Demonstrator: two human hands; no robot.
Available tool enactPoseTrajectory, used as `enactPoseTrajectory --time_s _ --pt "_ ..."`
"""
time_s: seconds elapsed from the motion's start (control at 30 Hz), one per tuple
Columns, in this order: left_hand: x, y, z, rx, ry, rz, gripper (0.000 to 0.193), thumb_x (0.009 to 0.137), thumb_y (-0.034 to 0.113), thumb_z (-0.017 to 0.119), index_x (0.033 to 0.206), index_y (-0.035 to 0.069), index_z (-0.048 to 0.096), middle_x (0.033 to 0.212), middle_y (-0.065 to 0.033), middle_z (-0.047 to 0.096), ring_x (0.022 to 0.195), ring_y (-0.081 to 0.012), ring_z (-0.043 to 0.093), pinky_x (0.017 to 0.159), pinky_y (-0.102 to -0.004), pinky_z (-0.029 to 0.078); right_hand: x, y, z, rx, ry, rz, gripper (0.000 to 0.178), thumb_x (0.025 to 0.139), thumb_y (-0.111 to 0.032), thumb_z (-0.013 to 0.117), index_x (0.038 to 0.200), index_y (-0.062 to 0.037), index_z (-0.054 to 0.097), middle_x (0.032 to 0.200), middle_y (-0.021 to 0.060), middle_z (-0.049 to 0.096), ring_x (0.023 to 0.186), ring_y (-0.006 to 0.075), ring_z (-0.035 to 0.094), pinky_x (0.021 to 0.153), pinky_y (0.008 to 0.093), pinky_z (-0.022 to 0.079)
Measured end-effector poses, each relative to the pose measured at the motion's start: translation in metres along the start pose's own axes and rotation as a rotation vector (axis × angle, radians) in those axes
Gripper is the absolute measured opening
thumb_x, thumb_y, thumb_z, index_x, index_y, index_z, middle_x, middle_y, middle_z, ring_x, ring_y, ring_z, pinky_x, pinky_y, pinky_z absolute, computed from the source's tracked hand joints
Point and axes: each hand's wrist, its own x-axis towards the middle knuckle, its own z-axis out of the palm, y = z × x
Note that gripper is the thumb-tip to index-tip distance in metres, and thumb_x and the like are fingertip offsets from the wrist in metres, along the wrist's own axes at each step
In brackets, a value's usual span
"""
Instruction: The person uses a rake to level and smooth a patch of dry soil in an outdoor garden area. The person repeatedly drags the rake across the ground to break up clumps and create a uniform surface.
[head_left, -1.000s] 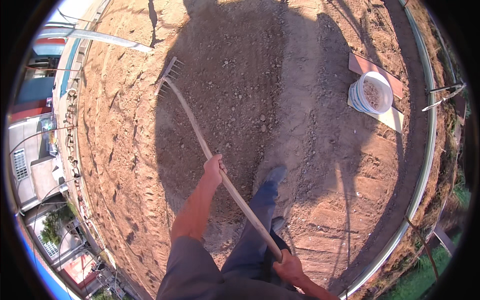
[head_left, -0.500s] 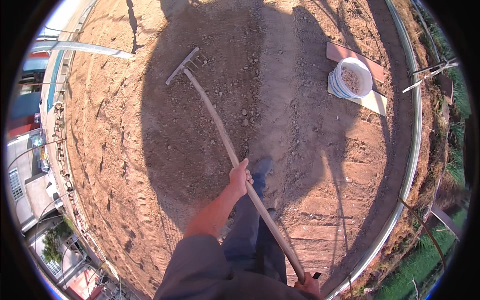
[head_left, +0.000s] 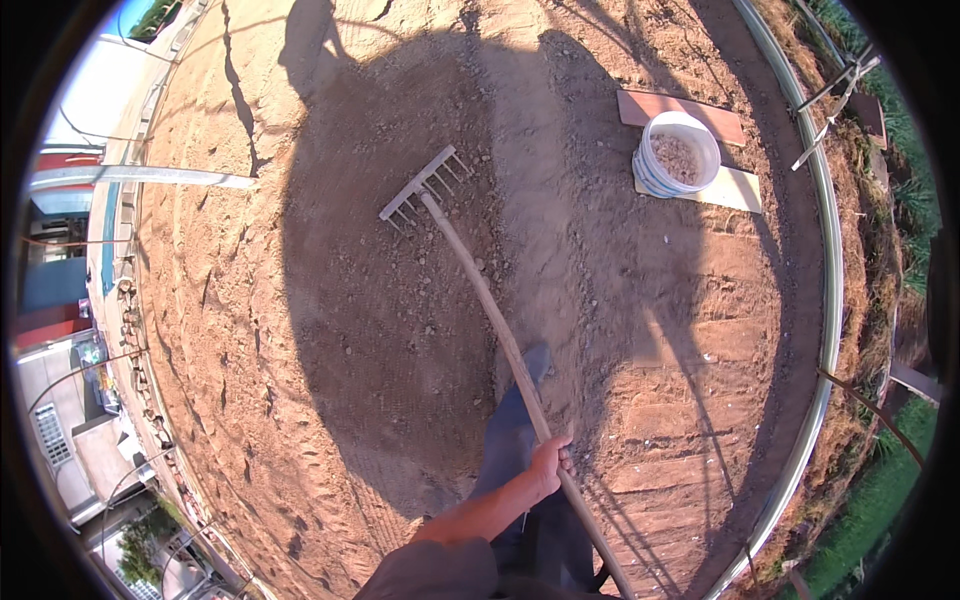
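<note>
My left hand [head_left: 552, 464] is wrapped round the wooden handle of a rake [head_left: 482, 285], low on the shaft and close to my legs. From there the handle runs up and leftward to a grey toothed head [head_left: 418, 184], which sits over shaded, crumbly soil [head_left: 390, 330]. Whether its teeth touch the ground I cannot tell. The handle's lower end leaves the picture at the bottom edge. My right hand is out of view there.
A white bucket [head_left: 650, 180] of pale, lumpy material stands at the right on a reddish board [head_left: 725, 124] and a yellowish board [head_left: 738, 190]. A pale rail [head_left: 830, 300] curves along the right side, with grass beyond. A metal bar [head_left: 150, 177] juts in from the left.
The rake head has come nearer and shifted right. My left hand has moved down and to the right with the handle. My right hand has dropped out of view.
</note>
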Motion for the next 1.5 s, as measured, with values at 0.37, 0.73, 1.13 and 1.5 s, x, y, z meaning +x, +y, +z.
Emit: enactPoseTrajectory --time_s 0.37,0.73,1.13,1.5 --pt "-0.01 0.288 0.087 0.022 -0.051 0.585 0.025 0.083 0.026 0.064 0.073 0.015 0.044 0.06 0.0035 0.041 0.046 -0.0088 0.04 0.043 -0.0273 0.035 0.046 -0.367 -0.109 0.474 -0.136 -0.584 0.024 0.068 -0.017 0.066 0.084 -0.003 0.054 0.069 0.0101 0.057 0.063 0.0204 0.059 0.058 0.0331 0.047" --pt "-0.038 0.133 0.032 0.272 -0.051 0.68 0.032 0.085 0.031 0.064 0.085 0.011 0.038 0.063 -0.0013 0.043 0.043 -0.0115 0.046 0.037 -0.031 0.042 0.018 -0.283 -0.066 0.782 -0.537 -0.469 0.026 0.068 -0.008 0.067 0.084 -0.005 0.048 0.057 0.0012 0.045 0.041 0.0102 0.045 0.037 0.0255 0.036" --pt "0.016 -0.152 -0.083 0.823 0.223 0.874 0.053 0.078 0.039 0.065 0.096 -0.005 0.042 0.074 -0.0216 0.06 0.065 -0.0335 0.063 0.059 -0.0418 0.05 -0.031 -0.002 0.054 0.366 -0.098 -0.356 0.029 0.067 -0.018 0.065 0.088 0.0009 0.058 0.073 0.0155 0.062 0.071 0.0266 0.063 0.065 0.0375 0.049" --pt "0.052 -0.039 -0.131 0.947 0.503 0.917 0.056 0.077 0.034 0.064 0.106 -0.006 0.038 0.091 -0.0304 0.06 0.085 -0.0417 0.062 0.077 -0.0447 0.05 -0.015 0.0 0.171 0.438 -0.147 -0.397 0.022 0.067 -0.016 0.064 0.084 -0.0031 0.058 0.074 0.0125 0.062 0.072 0.024 0.062 0.067 0.0351 0.048"
